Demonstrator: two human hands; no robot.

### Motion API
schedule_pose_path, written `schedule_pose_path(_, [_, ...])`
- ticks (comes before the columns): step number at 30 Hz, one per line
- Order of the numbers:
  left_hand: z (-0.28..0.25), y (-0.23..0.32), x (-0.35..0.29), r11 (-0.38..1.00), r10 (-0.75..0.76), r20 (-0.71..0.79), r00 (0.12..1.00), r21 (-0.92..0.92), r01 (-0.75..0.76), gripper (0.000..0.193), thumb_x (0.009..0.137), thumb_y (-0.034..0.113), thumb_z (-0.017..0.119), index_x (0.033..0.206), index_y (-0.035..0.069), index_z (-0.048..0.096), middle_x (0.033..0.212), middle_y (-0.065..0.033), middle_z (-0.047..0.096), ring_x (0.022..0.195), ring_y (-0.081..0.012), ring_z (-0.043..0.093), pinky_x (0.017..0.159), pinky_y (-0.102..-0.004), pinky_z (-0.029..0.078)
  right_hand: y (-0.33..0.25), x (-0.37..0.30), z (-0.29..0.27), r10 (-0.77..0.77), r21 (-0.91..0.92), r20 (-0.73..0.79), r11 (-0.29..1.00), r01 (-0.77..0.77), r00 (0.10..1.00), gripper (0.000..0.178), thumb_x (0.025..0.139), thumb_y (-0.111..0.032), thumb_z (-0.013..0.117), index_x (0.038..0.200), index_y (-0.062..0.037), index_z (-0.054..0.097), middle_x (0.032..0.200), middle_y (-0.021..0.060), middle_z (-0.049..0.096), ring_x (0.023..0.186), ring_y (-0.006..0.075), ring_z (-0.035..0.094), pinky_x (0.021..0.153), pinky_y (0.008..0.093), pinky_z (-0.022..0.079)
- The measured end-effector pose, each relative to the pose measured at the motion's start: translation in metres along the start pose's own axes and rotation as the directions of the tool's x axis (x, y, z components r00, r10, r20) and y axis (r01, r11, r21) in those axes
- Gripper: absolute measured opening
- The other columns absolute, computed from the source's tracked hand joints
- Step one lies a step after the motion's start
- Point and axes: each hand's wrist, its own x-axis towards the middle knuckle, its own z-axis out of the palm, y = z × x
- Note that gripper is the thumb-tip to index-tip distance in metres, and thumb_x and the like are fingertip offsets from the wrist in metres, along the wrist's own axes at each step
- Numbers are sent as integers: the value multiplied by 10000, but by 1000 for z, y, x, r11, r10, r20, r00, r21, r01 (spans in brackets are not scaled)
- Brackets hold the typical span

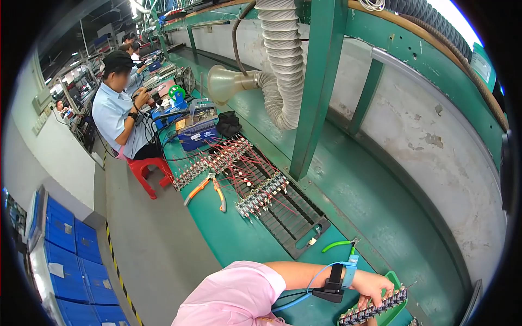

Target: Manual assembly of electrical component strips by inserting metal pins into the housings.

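A: What is the largest thing there?

B: The green surface (234, 239), which goes far back. A green post (321, 81) rises from it, and a pale hose (280, 49) hangs just to the left of the post.

A: Is another person near?

B: Yes, a co-worker (114, 111) in light blue sits well apart, at the far left side of the surface.

A: And in the middle?

B: A black rack (283, 218), with wired strips (261, 194) and thin red wires partly upon it.

A: Where are the hands?

B: The left hand (372, 285) is at lower right, above a green tray (390, 316). Its fingers are bent and touch the dark strip (375, 311); I cannot tell if they clamp it. Of the right hand (372, 321), only a little shows below; its fingers I cannot judge.

A: And this dark strip?

B: It lies slanted across the green tray.

A: The smaller tools?

B: Orange pliers (198, 191) lie left of the rack, and green cutters (336, 245) near its front end.
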Motion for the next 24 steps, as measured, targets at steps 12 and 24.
schedule_pose_path(12, [-1, 0, 0, 1000, 1, 0, 1000, -15, -1, 365, 737, 2, 554, 1056, -41, 381, 666, -179, 562, 474, -264, 607, 380, -317, 513, 2, 3, 1, -62, -5, -38, 998, 62, 997, 103, 680, -31, 593, 772, 13, 574, 614, 170, 528, 542, 311, 520, 536, 372, 436])
schedule_pose_path(24, [-1, 1, -1, 999, 4, -10, 1000, -41, -5, 351, 737, 3, 555, 1036, -39, 376, 643, -176, 556, 461, -259, 604, 360, -308, 503, -9, 8, -3, -92, 47, -68, 994, 96, 993, 152, 711, 34, 528, 861, 26, 552, 739, 191, 520, 587, 314, 494, 520, 359, 407])
